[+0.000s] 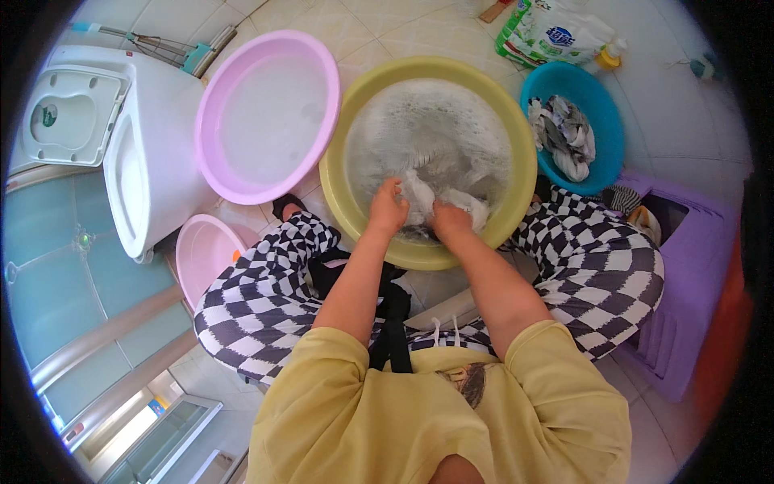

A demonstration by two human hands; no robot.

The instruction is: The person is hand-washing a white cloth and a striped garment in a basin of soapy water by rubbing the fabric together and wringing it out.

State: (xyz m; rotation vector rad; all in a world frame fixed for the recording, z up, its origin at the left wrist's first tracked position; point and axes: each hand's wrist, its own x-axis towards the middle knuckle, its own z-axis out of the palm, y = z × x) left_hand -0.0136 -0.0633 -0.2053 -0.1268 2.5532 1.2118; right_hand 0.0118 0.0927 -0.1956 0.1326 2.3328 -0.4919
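Observation:
A yellow plastic basin (pixel 329 175) of cloudy, sudsy water sits on the floor between my knees. Wet white cloth (pixel 417 192) lies bunched at the near side of the water. My right hand (pixel 452 221) is closed on this cloth, its fingertips hidden among the folds. Just left of the cloth is my left hand (pixel 389 209), fingers loosely bent and apart, with nothing visible in its grasp.
A pink basin (pixel 205 139) of cloudy water stands left, with a smaller pink basin (pixel 202 257) nearer me. At right, a blue basin (pixel 612 130) holds wet cloth beside a detergent bag (pixel 553 36) and purple plastic container (pixel 695 266). A toilet (pixel 163 121) is far left.

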